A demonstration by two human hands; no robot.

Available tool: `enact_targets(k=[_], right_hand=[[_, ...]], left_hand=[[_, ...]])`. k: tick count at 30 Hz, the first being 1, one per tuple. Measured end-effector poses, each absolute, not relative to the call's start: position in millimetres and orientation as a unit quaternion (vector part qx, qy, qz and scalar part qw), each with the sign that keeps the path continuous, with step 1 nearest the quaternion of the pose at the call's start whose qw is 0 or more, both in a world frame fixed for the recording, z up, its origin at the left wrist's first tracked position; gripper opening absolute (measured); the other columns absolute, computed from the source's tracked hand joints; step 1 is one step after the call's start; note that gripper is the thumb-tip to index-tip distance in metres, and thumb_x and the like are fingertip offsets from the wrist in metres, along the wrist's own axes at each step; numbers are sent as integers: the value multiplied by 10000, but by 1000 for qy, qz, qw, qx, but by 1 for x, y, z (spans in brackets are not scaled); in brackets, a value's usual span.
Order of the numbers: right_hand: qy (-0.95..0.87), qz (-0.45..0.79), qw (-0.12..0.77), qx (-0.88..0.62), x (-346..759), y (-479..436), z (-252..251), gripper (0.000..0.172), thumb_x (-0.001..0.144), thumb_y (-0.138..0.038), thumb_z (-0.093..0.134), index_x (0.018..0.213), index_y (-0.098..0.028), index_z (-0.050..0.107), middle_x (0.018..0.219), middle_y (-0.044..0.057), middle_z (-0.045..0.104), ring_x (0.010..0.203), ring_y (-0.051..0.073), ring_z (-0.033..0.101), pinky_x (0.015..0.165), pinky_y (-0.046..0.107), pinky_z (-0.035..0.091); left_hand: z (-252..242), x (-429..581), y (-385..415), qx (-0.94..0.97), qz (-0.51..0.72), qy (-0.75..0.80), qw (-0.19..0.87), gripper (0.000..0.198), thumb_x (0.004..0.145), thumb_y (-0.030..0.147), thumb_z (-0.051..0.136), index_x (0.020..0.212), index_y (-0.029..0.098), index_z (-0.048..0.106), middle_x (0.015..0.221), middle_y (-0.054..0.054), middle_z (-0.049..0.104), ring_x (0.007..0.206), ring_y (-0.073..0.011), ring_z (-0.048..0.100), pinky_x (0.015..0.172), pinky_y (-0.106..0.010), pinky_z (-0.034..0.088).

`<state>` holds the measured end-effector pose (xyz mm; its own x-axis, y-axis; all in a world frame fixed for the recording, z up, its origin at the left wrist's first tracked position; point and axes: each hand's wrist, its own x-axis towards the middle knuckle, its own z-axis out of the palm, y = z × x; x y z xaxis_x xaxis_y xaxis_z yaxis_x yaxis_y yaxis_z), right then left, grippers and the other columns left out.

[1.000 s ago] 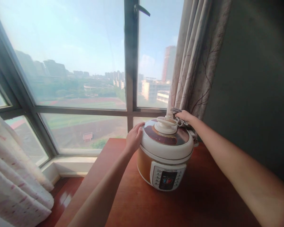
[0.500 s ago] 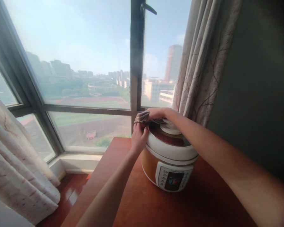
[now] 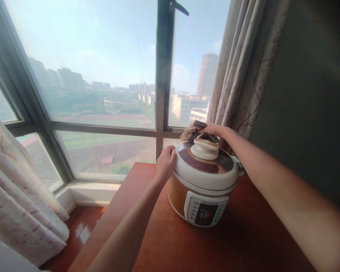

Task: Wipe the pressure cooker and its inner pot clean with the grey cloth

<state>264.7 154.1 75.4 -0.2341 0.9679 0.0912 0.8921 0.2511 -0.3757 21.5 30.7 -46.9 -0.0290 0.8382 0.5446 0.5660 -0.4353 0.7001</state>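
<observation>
A white and golden-brown electric pressure cooker (image 3: 178, 196) stands upright on the table, its control panel facing me. On top of its dark, shiny lid sits a pale round knob (image 3: 205, 150). My left hand (image 3: 166, 162) is closed at the left edge of the lid, fingers curled over the spot where a side handle would sit; that part is hidden. Behind the knob, over the far side of the lid, my right hand (image 3: 212, 129) grips a crumpled grey-brown cloth (image 3: 191, 133). Its fingertips are partly covered by the cloth.
The reddish-brown wooden table (image 3: 113, 226) ends on the left above a wooden floor (image 3: 82, 230). Large windows (image 3: 102, 75) rise behind it. Curtains hang at left (image 3: 19, 204) and right (image 3: 232, 90), the right one close behind the cooker.
My right hand has moved the cloth rightward from the left rim beside my left hand to the lid's far side, uncovering the knob. My left hand stays at the left edge.
</observation>
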Motion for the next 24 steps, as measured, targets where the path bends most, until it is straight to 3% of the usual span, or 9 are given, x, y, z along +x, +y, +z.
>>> enact_targets(k=[4,7,9,13,18,24], right_hand=[[-749,127,211,-616,294,154,77,277,930,-365,672,1096,-143,676,1128,67,686,1034,237,663,912,433,553],[-732,146,266,-610,325,141,73,204,775,-305,813,844,-128,738,874,68,747,997,286,683,961,418,524],[-721,165,310,-598,347,125,65,197,690,-276,852,785,-137,748,792,70,756,972,305,695,970,421,519],[-699,210,393,-560,371,90,41,349,696,-418,827,929,-167,757,874,87,777,916,286,724,915,457,559],[-716,252,421,-496,363,52,22,503,668,-574,804,996,-197,755,996,88,779,965,291,721,921,460,570],[-756,182,450,-438,354,-13,5,437,731,-450,773,1084,-194,740,1165,113,744,1148,355,661,1063,520,476]], left_hand=[[-46,22,29,682,504,513,137,295,954,335,325,1051,248,589,1114,-55,681,1084,-243,614,900,-360,446],[-46,23,29,680,503,516,135,301,954,330,314,1046,250,589,1112,-51,678,1075,-241,614,892,-360,446],[-45,24,29,679,502,520,129,312,955,329,304,1048,251,592,1117,-53,677,1073,-244,615,882,-362,447],[-44,25,28,675,504,525,122,325,951,328,297,1038,253,601,1111,-55,683,1080,-251,616,867,-363,446],[-44,25,28,674,511,519,124,319,949,328,304,1029,256,604,1085,-46,688,1069,-245,618,871,-356,444],[-45,24,29,672,513,518,128,320,955,324,306,1037,251,608,1109,-46,691,1084,-242,620,895,-358,450]])
